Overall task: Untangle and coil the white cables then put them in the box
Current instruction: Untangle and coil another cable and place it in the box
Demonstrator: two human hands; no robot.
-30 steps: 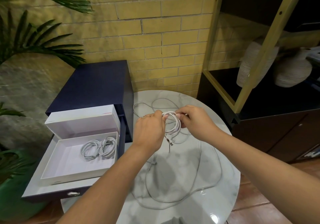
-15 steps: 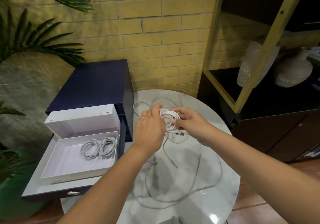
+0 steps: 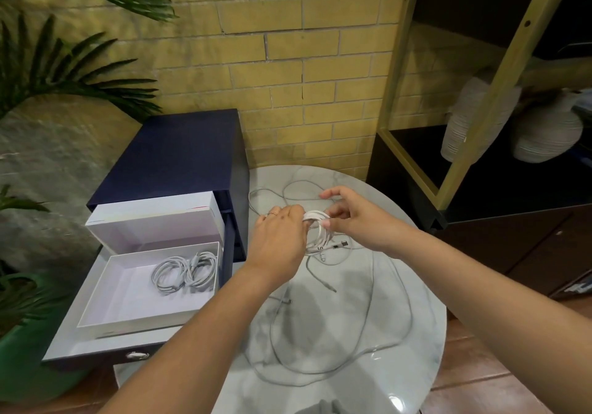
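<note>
Above the round marble table point(image 3: 413, 359), both hands hold a coiled white cable point(image 3: 318, 232). My left hand point(image 3: 278, 241) grips the coil's left side, fingers curled round it. My right hand point(image 3: 355, 218) pinches its right side with thumb and lower fingers, the index finger raised. The coil's plug ends hang just below it. Several loose white cables point(image 3: 368, 324) sprawl in loops over the table. To the left, a white box point(image 3: 105, 298) sits in an open drawer with two coiled white cables point(image 3: 184, 272) inside.
The box's white lid point(image 3: 153, 221) stands upright behind it. The drawer belongs to a dark blue cabinet point(image 3: 173, 160) against a yellow brick wall. A dark shelf with pale ribbed vases point(image 3: 544, 131) stands to the right. Palm leaves and a green pot point(image 3: 19, 349) fill the left.
The coil has dropped slightly and its plug ends now hang free below it. My right hand shifted right and raised its index finger; my left hand stayed on the coil.
</note>
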